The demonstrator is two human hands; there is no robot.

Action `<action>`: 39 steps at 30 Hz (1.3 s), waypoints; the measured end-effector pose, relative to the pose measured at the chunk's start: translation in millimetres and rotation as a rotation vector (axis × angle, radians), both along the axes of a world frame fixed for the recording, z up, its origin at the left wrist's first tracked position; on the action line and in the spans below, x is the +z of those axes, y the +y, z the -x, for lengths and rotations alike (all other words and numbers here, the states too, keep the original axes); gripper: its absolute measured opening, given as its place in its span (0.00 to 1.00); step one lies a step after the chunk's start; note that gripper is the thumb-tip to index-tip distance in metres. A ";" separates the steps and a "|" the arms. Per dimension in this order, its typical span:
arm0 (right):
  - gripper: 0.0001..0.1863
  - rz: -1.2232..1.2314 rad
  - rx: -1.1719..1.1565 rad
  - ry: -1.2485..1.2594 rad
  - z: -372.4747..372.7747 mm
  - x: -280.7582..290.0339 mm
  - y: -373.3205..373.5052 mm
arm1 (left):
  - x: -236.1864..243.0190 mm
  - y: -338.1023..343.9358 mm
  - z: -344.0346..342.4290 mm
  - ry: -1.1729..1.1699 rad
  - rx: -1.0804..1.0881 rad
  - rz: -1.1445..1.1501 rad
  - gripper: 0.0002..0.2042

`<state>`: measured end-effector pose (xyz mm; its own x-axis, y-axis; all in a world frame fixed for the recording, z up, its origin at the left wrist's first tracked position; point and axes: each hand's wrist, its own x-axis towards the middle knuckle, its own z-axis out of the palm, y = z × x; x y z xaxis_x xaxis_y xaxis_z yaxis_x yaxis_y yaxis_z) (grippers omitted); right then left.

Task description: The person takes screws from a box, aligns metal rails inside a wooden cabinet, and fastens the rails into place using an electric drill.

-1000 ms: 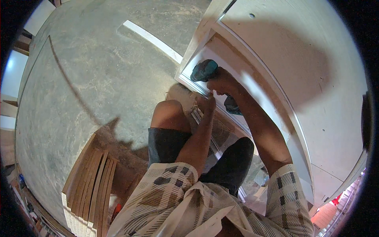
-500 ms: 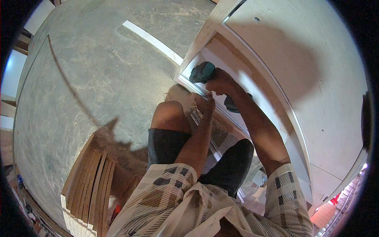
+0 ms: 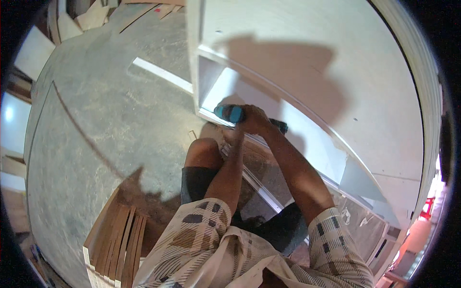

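My right hand (image 3: 255, 120) is wrapped round the handle of a teal and black cordless drill (image 3: 229, 114). The drill's dark base (image 3: 279, 126) sticks out behind the wrist. It is held at the lower front edge of a white cabinet compartment (image 3: 309, 137), close to the left corner. Just below the drill is my left hand (image 3: 234, 133), at the same front edge (image 3: 257, 139). Its fingers are blurred and partly hidden, so I cannot make out what they hold. The drill's tip is also hard to see.
A large pale panel (image 3: 307, 43) covers the cabinet's upper side. A white strip (image 3: 163, 75) lies on the concrete floor (image 3: 110, 110), reaching to the cabinet's corner. Stacked wooden boards (image 3: 115, 245) stand at lower left. A metal rail (image 3: 261, 187) runs beside my knees.
My view has turned, so the cabinet sits at a different slant. The drill and both hands appear lower and further left, and the drill has tilted to lie more level.
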<state>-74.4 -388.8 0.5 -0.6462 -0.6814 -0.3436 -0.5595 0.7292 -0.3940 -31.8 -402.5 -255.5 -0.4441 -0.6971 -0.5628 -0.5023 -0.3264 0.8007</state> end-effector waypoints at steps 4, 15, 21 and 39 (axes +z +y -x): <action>0.17 0.419 -0.390 -0.279 -8.0 -3.2 105.6 | -2.1 -6.8 18.9 -0.418 -0.482 0.459 0.33; 0.15 1.491 -1.639 -0.308 -200.9 56.2 431.4 | 30.9 118.6 12.5 0.059 -0.416 -0.420 0.26; 0.22 2.330 -1.516 -0.131 -263.4 28.4 442.9 | -51.2 132.0 41.3 0.116 -0.739 -0.109 0.25; 0.31 2.546 -1.513 0.310 -373.7 27.7 480.1 | 108.1 597.0 -65.9 0.950 -2.005 0.662 0.08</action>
